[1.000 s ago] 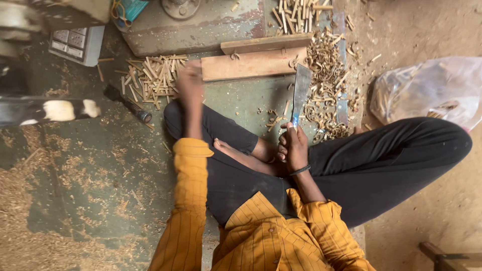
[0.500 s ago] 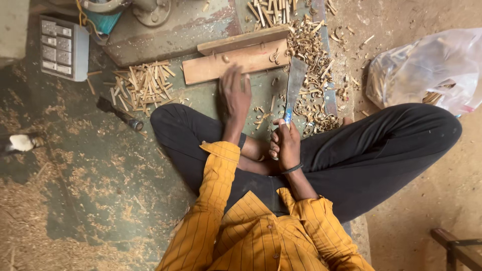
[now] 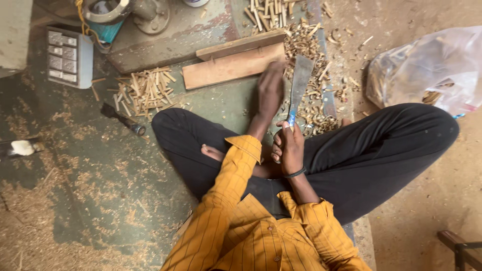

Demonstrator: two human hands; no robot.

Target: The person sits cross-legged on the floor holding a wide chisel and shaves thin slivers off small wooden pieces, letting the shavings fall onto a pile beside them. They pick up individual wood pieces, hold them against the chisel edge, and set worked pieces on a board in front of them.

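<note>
Grey steel, the flat broad blade (image 3: pixel 300 80) stands lengthwise, tip pointing far toward the wood shavings (image 3: pixel 311 108); the right hand (image 3: pixel 288 145) clasps its handle. Left hand (image 3: pixel 270 90), blurred, reaches near the plank (image 3: pixel 226 70); its grip I cannot tell.

The left hand (image 3: pixel 270 93) is smeared by motion, so its fingers cannot be told apart, nor whether it touches the plank (image 3: pixel 228 69). The right hand (image 3: pixel 289 145) wraps the knife (image 3: pixel 300 83) handle and hides most of it. The round machine part (image 3: pixel 103 11), the stick pile (image 3: pixel 261 11) and a wooden frame (image 3: pixel 459 247) are cut off by the picture's edges. What fills the plastic bag (image 3: pixel 432 65) is too hazy to tell.
</note>
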